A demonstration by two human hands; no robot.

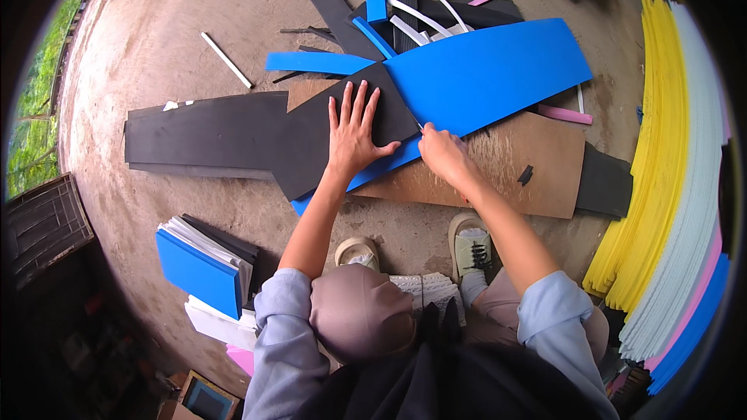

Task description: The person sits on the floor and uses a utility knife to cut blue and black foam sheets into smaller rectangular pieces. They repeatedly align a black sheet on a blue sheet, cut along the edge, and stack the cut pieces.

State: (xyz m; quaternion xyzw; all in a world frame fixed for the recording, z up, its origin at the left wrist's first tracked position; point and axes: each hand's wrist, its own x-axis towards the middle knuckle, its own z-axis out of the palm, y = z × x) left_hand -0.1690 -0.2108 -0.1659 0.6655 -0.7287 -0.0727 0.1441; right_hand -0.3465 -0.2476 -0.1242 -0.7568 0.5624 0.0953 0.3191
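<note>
Left hand [354,138] spread flat on the black panel [398,107] at the worker's twelve o'clock, right hand [447,157] clenched round a slim blade [421,127], apparently cutting the blue sheet [490,70] at one; the next stroke wants that panel pinned

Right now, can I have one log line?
left hand: flat on black sheet | right hand: gripping thin tool, mostly hidden, at sheet's edge | blue sheet: partly underneath

Soft daylight brightens the large blue sheet [490,66], the floor [87,97] far left of it pales toward glare (below-left, deep gloom), and yellow sheets [661,148] to its right bow with lens distortion.
</note>
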